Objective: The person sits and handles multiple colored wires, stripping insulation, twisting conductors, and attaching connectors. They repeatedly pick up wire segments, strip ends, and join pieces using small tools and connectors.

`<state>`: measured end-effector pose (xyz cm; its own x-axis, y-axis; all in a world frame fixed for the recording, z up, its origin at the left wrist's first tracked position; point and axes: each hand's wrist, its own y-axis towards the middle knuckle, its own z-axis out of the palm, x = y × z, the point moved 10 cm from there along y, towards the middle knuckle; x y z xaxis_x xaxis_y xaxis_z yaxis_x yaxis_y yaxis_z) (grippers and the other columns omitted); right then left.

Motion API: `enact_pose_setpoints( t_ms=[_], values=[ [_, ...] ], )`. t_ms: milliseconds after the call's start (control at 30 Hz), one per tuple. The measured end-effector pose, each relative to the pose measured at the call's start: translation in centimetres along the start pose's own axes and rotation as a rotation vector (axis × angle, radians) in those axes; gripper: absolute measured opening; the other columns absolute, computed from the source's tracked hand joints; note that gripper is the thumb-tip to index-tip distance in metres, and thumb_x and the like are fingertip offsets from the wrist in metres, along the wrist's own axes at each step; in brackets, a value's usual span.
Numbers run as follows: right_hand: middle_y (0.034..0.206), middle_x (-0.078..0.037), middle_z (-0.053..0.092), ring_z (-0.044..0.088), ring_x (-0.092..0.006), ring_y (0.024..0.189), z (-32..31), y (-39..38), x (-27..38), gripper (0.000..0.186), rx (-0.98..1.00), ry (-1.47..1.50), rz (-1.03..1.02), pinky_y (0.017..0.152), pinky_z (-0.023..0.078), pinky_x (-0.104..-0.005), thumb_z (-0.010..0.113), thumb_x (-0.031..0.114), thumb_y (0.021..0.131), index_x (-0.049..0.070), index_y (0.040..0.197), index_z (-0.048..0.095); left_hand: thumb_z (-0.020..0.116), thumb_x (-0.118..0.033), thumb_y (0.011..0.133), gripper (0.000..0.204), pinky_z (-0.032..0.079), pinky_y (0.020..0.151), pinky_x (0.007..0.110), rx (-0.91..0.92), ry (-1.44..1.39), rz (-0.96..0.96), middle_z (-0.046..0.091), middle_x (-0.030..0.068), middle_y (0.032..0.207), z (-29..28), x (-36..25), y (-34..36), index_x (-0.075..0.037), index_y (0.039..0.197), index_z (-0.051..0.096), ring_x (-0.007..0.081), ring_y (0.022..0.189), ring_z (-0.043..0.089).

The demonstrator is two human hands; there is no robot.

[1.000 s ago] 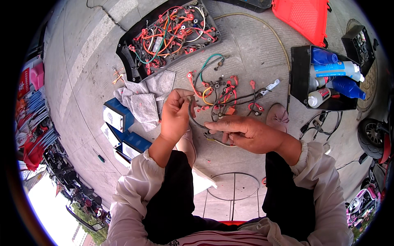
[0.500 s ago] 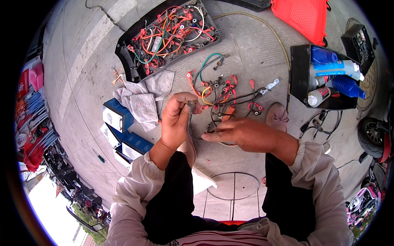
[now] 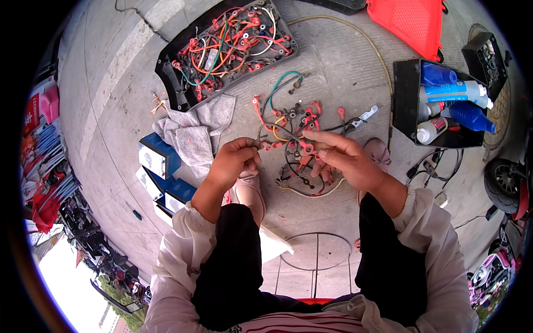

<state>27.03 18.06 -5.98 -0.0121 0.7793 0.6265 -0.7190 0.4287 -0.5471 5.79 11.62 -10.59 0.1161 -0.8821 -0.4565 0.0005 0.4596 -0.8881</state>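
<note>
My left hand (image 3: 236, 161) is closed, its thumb and forefinger pinching a thin dark cable (image 3: 260, 133) above the near side of a loose pile. To its right, my right hand (image 3: 350, 162) reaches over the same pile with its fingers stretched out and apart. Its forefinger tip is close to a dark lead and a red terminal boot (image 3: 306, 147); whether it touches them I cannot tell. The pile holds short battery leads (image 3: 311, 114) in black, red, yellow and green with ring terminals. A metal clamp (image 3: 366, 114) lies at its right side.
A black tray (image 3: 176, 91) full of tangled leads stands at the far left, beside a grey cloth (image 3: 194, 144) and blue-and-white boxes (image 3: 161, 158). At right, a black bin (image 3: 406, 105) carries bottles. A red crate lid (image 3: 408, 25) lies behind; a hose (image 3: 383, 58) crosses the ground.
My right hand has lifted away to the right and spread its fingers. My left hand has turned and dropped slightly; the lug end that stood up from its fingers is no longer visible.
</note>
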Motion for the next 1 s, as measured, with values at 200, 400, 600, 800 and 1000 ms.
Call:
enact_pose_setpoints(
  t_ms=[200,400,600,800,1000],
  values=[
    [0.096,-0.005,0.065,0.06,-0.0102,0.077,-8.6,-0.1,-3.6,0.027,-0.45,0.037,0.018,0.066,0.047,-0.0242,0.047,0.014,0.099,0.004,0.12,0.059,0.05,-0.011,0.094,0.022,0.057,0.062,0.025,-0.034,-0.407,0.166,0.063,0.0049,0.078,-4.5,-4.2,0.3,0.004,0.11,0.058,0.0102,0.064,0.059],
    [0.093,-0.005,0.065,0.058,-0.0102,0.075,-10.0,-0.3,-5.2,0.026,-0.495,-0.012,0.035,0.064,0.046,-0.0241,0.047,0.013,0.097,0.002,0.118,0.059,0.048,-0.028,0.099,0.043,0.059,0.078,0.031,-0.138,-0.572,0.25,0.062,0.0153,0.115,-7.0,-8.1,1.3,0.003,0.128,0.044,0.0193,0.09,0.066],
    [0.092,-0.005,0.064,0.057,-0.0101,0.076,-9.7,0.3,-5.2,0.026,-0.471,-0.1,0.082,0.064,0.045,-0.0241,0.047,0.013,0.097,0.003,0.117,0.06,0.055,-0.018,0.095,0.038,0.048,0.082,0.029,0.037,0.549,0.237,0.061,0.0079,0.119,3.3,0.1,4.6,-0.004,0.13,0.054,0.0156,0.092,0.06],
    [0.091,-0.004,0.064,0.057,-0.01,0.076,-9.9,0.1,-5.9,0.024,-0.461,-0.129,0.113,0.064,0.045,-0.024,0.048,0.015,0.097,0.003,0.114,0.061,0.059,-0.01,0.092,0.036,0.048,0.08,0.031,0.108,0.644,0.341,0.062,0.0115,0.106,8.2,3.1,4.5,-0.004,0.127,0.054,0.0173,0.091,0.06],
    [0.097,-0.005,0.066,0.058,-0.0103,0.079,-9.2,0.2,-6.4,0.027,-0.394,-0.19,0.226,0.066,0.047,-0.0244,0.049,0.016,0.097,0.003,0.118,0.059,0.057,-0.007,0.094,0.014,0.047,0.076,0.025,0.286,0.673,0.237,0.062,0.0016,0.092,9.3,4.1,4.0,-0.002,0.106,0.055,0.0085,0.089,0.058]
  ],
)
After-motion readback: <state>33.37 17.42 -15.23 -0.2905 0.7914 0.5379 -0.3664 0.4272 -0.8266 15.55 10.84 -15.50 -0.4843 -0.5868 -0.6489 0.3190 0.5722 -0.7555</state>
